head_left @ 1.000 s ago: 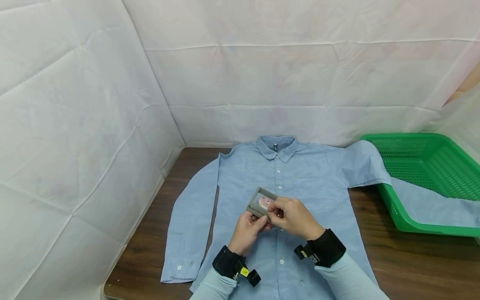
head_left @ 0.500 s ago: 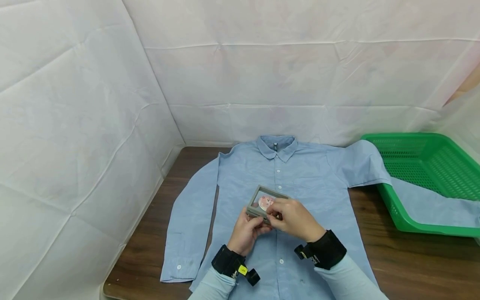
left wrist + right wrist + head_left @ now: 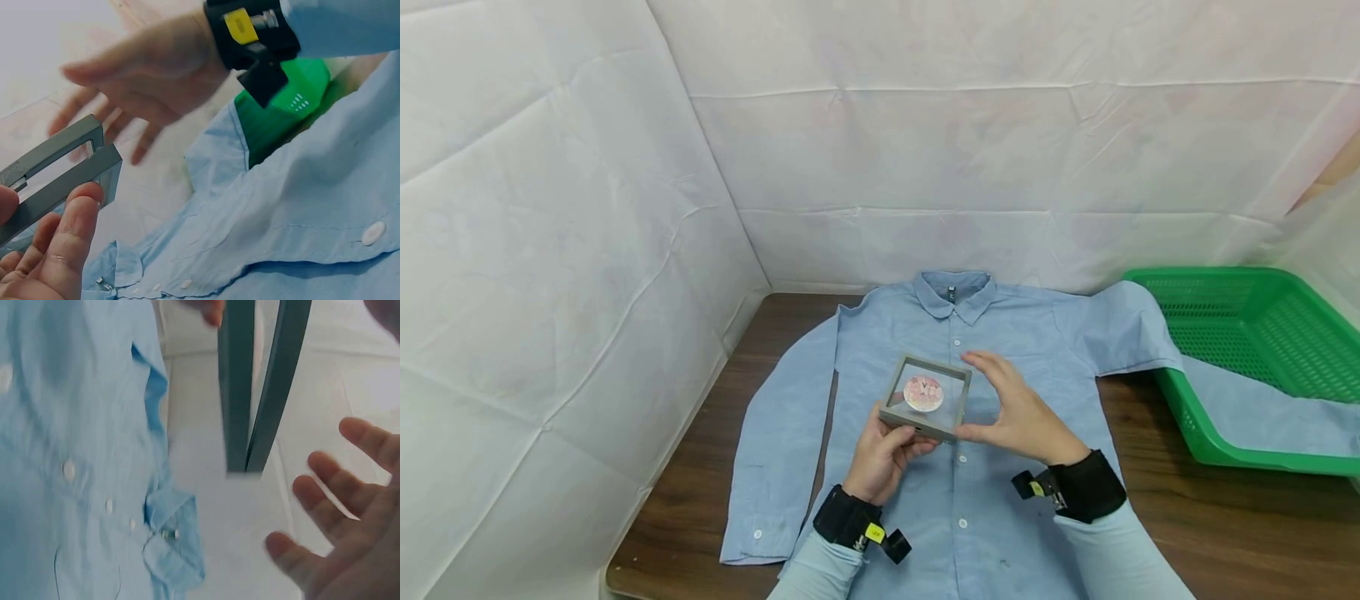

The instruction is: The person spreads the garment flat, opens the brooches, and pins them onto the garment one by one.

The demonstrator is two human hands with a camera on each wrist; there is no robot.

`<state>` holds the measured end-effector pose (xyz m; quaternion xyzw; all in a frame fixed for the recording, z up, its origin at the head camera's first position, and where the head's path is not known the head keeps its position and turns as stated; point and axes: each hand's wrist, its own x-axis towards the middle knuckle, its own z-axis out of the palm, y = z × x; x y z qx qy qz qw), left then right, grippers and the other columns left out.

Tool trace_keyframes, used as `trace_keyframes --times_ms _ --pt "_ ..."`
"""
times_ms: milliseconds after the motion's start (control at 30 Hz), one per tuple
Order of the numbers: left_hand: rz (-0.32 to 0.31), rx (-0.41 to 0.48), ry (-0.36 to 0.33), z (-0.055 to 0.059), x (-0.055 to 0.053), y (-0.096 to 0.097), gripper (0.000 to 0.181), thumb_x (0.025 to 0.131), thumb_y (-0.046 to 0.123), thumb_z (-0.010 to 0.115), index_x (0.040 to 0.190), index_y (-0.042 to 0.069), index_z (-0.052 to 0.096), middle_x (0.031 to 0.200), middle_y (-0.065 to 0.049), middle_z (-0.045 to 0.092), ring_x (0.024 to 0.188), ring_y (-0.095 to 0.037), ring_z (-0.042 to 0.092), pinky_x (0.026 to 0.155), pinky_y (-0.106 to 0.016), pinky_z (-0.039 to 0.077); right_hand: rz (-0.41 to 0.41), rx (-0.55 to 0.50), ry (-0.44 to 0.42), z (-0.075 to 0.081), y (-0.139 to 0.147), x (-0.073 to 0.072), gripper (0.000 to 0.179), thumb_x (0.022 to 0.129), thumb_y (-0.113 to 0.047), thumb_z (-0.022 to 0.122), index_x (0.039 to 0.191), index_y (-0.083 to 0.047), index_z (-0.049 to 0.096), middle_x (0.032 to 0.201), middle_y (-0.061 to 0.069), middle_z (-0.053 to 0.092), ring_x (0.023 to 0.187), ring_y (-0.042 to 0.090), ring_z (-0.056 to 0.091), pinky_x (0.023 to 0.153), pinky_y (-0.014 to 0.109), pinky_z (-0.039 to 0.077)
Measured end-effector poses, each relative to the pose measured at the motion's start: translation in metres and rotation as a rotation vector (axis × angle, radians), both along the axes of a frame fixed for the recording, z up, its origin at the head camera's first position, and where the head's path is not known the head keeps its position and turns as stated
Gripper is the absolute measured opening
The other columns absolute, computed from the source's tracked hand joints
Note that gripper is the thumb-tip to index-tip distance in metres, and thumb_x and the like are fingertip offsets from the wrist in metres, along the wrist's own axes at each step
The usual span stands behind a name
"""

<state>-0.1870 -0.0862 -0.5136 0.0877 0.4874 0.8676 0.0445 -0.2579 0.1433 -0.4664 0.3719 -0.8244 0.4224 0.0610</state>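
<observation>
A square grey display frame (image 3: 934, 364) with a clear middle is tilted above the blue shirt (image 3: 895, 333). A round pink-and-white badge (image 3: 922, 393) sits in the clear part. My left hand (image 3: 880, 462) grips the frame's lower left side, thumb on the near edge. Both wrist views show the frame's two halves (image 3: 275, 394) with a narrow wedge of space between them. To the frame's right, my right hand (image 3: 1026, 417) has its fingers spread; in the right wrist view the fingers (image 3: 325, 500) are apart from the frame and hold nothing.
The shirt lies spread, front up, on a dark wooden table (image 3: 1240, 533). Its sleeve on the right drapes into a green plastic basket (image 3: 1262, 283). White sheeting (image 3: 1000, 150) walls off the back and the left side.
My right hand has let go of the frame and drawn right, its fingers spreading. The frame has turned slightly and moved a little left in my left hand, showing the whole badge.
</observation>
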Motion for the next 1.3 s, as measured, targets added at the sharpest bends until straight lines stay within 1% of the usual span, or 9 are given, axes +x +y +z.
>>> trace_keyframes --times_ms 67,167,367,500,733,833,1033,1233,1300 --pt "-0.006 0.012 0.016 0.001 0.0 -0.001 0.061 0.099 0.005 0.051 0.148 0.007 0.015 0.133 -0.038 0.039 0.092 -0.023 0.068 0.083 -0.033 0.054 0.012 0.025 -0.045 -0.002 0.004 -0.004 0.109 0.067 -0.045 0.086 0.153 -0.015 0.026 0.154 0.007 0.026 0.139 0.032 0.026 0.1 0.062 0.033" --pt "-0.022 0.02 0.052 0.002 -0.001 -0.001 0.06 0.1 0.004 0.048 0.149 0.006 0.013 0.132 -0.033 0.044 0.095 -0.023 0.068 0.085 -0.033 0.053 0.058 0.045 -0.101 -0.006 0.006 -0.007 0.121 0.063 -0.049 0.087 0.155 -0.018 0.016 0.158 0.008 0.019 0.143 0.033 0.018 0.105 0.062 0.028" --pt "-0.049 0.04 0.089 0.003 -0.001 0.001 0.061 0.101 0.002 0.046 0.15 0.006 0.011 0.131 -0.021 0.051 0.098 -0.023 0.067 0.087 -0.034 0.053 0.087 0.06 -0.159 -0.012 0.004 -0.009 0.121 0.065 -0.055 0.083 0.156 -0.024 0.01 0.158 0.007 0.018 0.143 0.031 0.019 0.105 0.058 0.03" --pt "-0.052 0.03 0.079 0.004 -0.001 0.003 0.061 0.101 0.004 0.046 0.151 0.007 0.009 0.134 -0.023 0.047 0.098 -0.022 0.066 0.087 -0.033 0.052 0.071 0.052 -0.172 -0.012 0.003 -0.007 0.117 0.066 -0.049 0.085 0.155 -0.023 0.013 0.157 0.006 0.02 0.142 0.029 0.022 0.105 0.056 0.032" --pt "-0.043 0.014 0.064 0.004 -0.001 0.004 0.062 0.101 0.005 0.047 0.151 0.005 0.01 0.135 -0.035 0.04 0.095 -0.022 0.067 0.086 -0.033 0.053 0.048 0.063 -0.164 -0.011 0.002 -0.006 0.114 0.067 -0.047 0.085 0.155 -0.022 0.016 0.156 0.008 0.024 0.141 0.031 0.026 0.104 0.057 0.034" --pt "-0.04 0.008 0.05 0.005 -0.001 0.005 0.058 0.1 0.004 0.048 0.149 0.003 0.016 0.132 -0.037 0.041 0.092 -0.022 0.068 0.084 -0.034 0.054 0.051 0.057 -0.134 -0.01 0.002 -0.006 0.111 0.068 -0.042 0.087 0.154 -0.02 0.02 0.154 0.008 0.028 0.137 0.03 0.031 0.102 0.055 0.037" --pt "-0.034 0.004 0.014 0.008 -0.001 0.005 0.055 0.1 0.005 0.048 0.149 0.005 0.022 0.133 -0.037 0.04 0.091 -0.021 0.068 0.085 -0.033 0.053 0.059 0.054 -0.11 -0.008 0.001 -0.005 0.103 0.072 -0.051 0.08 0.153 -0.018 0.026 0.152 0.005 0.029 0.134 0.028 0.037 0.099 0.053 0.04" --pt "-0.044 -0.045 0.019 0.009 0.0 0.006 0.055 0.1 0.003 0.047 0.15 0.007 0.022 0.129 -0.024 0.052 0.092 -0.021 0.068 0.083 -0.032 0.054 0.053 -0.002 -0.109 -0.008 0.006 -0.009 0.074 0.085 -0.031 0.075 0.148 -0.019 0.037 0.148 0.003 0.037 0.133 0.027 0.039 0.098 0.053 0.041" --pt "-0.058 -0.065 0.036 0.009 0.001 0.007 0.052 0.101 -0.001 0.044 0.148 0.003 0.023 0.127 -0.027 0.052 0.09 -0.02 0.068 0.082 -0.032 0.054 0.036 -0.031 -0.102 -0.009 0.007 -0.01 0.063 0.089 -0.025 0.071 0.145 -0.017 0.043 0.144 0.004 0.043 0.128 0.026 0.044 0.096 0.051 0.043"
